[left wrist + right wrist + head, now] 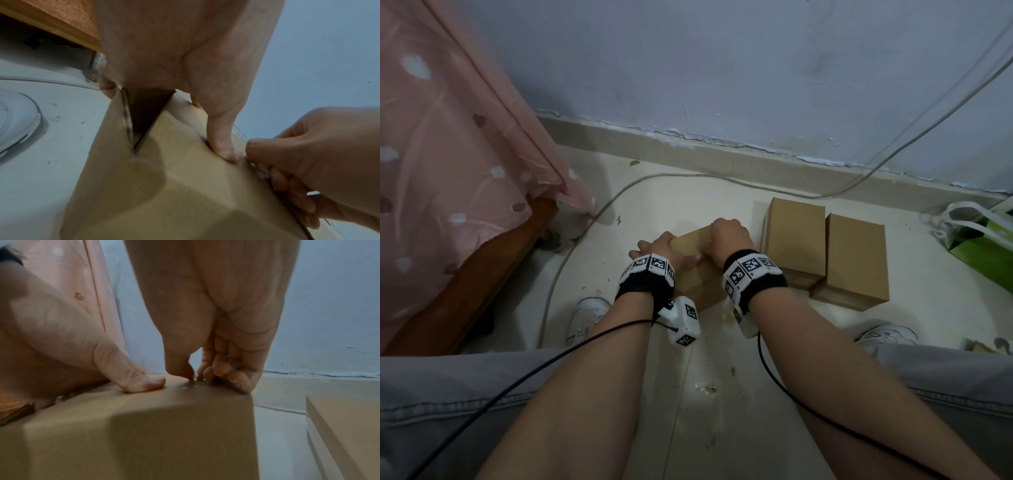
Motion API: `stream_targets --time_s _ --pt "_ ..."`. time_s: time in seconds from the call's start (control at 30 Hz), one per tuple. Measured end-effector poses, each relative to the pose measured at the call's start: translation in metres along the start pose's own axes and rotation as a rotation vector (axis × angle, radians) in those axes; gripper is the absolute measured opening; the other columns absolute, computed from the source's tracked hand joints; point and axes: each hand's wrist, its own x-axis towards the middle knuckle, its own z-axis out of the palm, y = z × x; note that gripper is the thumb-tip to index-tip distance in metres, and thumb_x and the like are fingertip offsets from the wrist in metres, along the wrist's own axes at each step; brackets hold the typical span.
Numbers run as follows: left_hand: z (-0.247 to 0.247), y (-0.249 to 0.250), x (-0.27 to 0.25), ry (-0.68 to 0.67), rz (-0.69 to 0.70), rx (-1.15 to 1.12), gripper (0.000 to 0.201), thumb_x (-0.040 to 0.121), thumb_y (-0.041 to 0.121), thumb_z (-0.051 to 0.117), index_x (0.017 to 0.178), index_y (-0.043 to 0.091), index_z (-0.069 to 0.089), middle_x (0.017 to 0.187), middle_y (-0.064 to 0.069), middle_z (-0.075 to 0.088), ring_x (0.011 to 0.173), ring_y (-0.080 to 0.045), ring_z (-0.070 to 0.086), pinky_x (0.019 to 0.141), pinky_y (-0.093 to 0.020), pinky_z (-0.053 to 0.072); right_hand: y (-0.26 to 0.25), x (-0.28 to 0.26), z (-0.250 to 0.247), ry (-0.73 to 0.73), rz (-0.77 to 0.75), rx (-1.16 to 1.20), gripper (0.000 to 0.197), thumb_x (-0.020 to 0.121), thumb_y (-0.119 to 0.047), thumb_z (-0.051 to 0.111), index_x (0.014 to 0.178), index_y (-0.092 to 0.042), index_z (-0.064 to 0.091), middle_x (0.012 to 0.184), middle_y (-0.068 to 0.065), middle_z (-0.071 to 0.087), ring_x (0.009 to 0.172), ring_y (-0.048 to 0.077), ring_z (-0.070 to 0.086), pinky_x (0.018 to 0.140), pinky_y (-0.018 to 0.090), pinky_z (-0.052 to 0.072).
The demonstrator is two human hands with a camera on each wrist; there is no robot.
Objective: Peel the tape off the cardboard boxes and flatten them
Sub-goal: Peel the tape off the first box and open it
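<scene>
A brown cardboard box (703, 284) stands on the floor between my knees. My left hand (655, 246) grips its left end, and the left thumb (224, 151) presses down on the top face. A side flap gapes open in a dark wedge (144, 113). My right hand (195, 378) is curled over the box's top edge, thumb and fingertips pinching a thin strip of clear tape (190, 387). The tape is hard to make out. The box's far side is hidden by both hands.
Two more closed cardboard boxes (796, 236) (856, 258) lie side by side on the floor to the right. A green bag (983, 246) sits far right. A pink bedsheet (448, 154) over a wooden bed frame fills the left. A cable (571, 260) curves across the floor.
</scene>
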Motion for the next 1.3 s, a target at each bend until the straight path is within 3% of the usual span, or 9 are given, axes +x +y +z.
stream_targets --time_s 0.27,0.33,0.47,0.53,0.63,0.87,1.0,1.13,1.3 --pt "0.002 -0.001 -0.002 0.017 0.000 -0.002 0.077 0.068 0.063 0.073 0.134 0.035 0.045 0.129 -0.012 0.037 0.126 -0.037 0.030 0.097 -0.048 0.037 -0.008 -0.006 0.000 0.026 0.079 0.032 0.019 0.091 -0.008 0.057 0.108 -0.003 0.059 0.116 0.016 0.059 0.107 0.035 0.059 0.079 0.034 0.046" --pt "0.002 -0.002 -0.002 0.000 -0.006 -0.011 0.078 0.067 0.064 0.073 0.134 0.035 0.044 0.131 -0.012 0.036 0.127 -0.038 0.029 0.100 -0.050 0.036 -0.004 -0.005 -0.001 0.038 0.107 0.063 0.006 0.093 -0.006 0.051 0.095 -0.005 0.057 0.112 0.016 0.060 0.102 0.034 0.060 0.074 0.033 0.045" --pt "-0.001 -0.002 -0.001 -0.017 -0.013 -0.006 0.080 0.070 0.065 0.072 0.137 0.035 0.041 0.135 -0.013 0.034 0.130 -0.038 0.027 0.103 -0.051 0.034 0.012 0.000 -0.003 -0.004 0.122 0.166 0.032 0.096 -0.019 0.053 0.067 -0.011 0.042 0.084 0.011 0.057 0.079 0.030 0.055 0.061 0.029 0.039" --pt "-0.002 -0.001 0.000 -0.022 -0.011 0.012 0.082 0.070 0.066 0.071 0.139 0.035 0.039 0.136 -0.013 0.034 0.130 -0.039 0.027 0.104 -0.051 0.035 0.016 -0.003 -0.005 0.008 0.095 0.230 0.029 0.096 -0.028 0.055 0.075 -0.008 0.053 0.078 0.008 0.054 0.080 0.030 0.056 0.058 0.028 0.039" --pt "-0.002 -0.002 0.000 -0.029 -0.004 0.007 0.081 0.070 0.066 0.071 0.138 0.036 0.040 0.133 -0.012 0.034 0.129 -0.039 0.028 0.101 -0.052 0.037 0.011 -0.011 0.002 0.046 0.046 0.224 0.019 0.092 -0.025 0.061 0.100 -0.008 0.061 0.098 0.010 0.062 0.089 0.029 0.059 0.071 0.031 0.045" --pt "0.001 -0.003 0.000 -0.009 -0.007 0.005 0.083 0.067 0.067 0.072 0.137 0.037 0.040 0.135 -0.012 0.034 0.130 -0.038 0.027 0.102 -0.051 0.034 0.005 -0.015 0.003 0.131 0.073 0.198 0.004 0.091 -0.006 0.059 0.090 -0.004 0.063 0.095 0.014 0.065 0.088 0.031 0.062 0.070 0.031 0.044" --pt "0.002 -0.003 0.001 -0.006 0.005 0.003 0.080 0.066 0.067 0.072 0.135 0.036 0.043 0.133 -0.011 0.036 0.129 -0.037 0.027 0.099 -0.050 0.035 -0.004 -0.013 0.000 0.123 0.068 0.125 0.013 0.091 0.001 0.051 0.080 -0.007 0.052 0.087 0.010 0.054 0.079 0.029 0.053 0.067 0.031 0.040" --pt "0.001 -0.003 0.001 0.000 0.001 0.029 0.080 0.067 0.068 0.070 0.135 0.037 0.043 0.134 -0.012 0.036 0.129 -0.036 0.028 0.099 -0.050 0.035 -0.005 -0.013 0.002 0.112 0.084 0.118 0.015 0.092 0.002 0.047 0.080 -0.007 0.050 0.088 0.011 0.053 0.079 0.028 0.050 0.068 0.031 0.038" --pt "-0.001 -0.003 0.001 -0.023 0.008 0.042 0.084 0.068 0.069 0.070 0.139 0.037 0.039 0.136 -0.013 0.035 0.131 -0.038 0.027 0.101 -0.052 0.034 0.016 -0.005 -0.006 0.134 0.137 0.370 0.012 0.095 -0.009 0.055 0.097 -0.004 0.067 0.104 0.014 0.066 0.097 0.030 0.062 0.079 0.031 0.048"
